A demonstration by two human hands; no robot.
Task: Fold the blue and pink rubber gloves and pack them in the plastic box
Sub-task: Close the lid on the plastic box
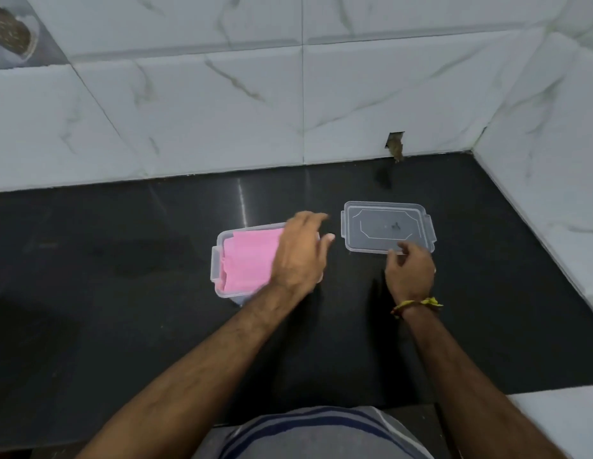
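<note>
A clear plastic box (217, 260) stands on the black counter with a folded pink glove (247, 260) lying on top inside it. A sliver of blue shows at the box's near corner under the pink. My left hand (301, 253) hovers over the right half of the box, fingers spread, holding nothing. The clear lid (384, 226) lies flat to the right of the box. My right hand (409, 270) is at the lid's near edge, fingertips touching or pinching the rim; which of the two I cannot tell.
The black counter (123, 293) runs back to a white marble-tiled wall (222, 111), and a side wall (546, 193) closes the right. A small hole (395, 145) shows in the wall tile at counter level. A white ledge (560, 422) is at the near right.
</note>
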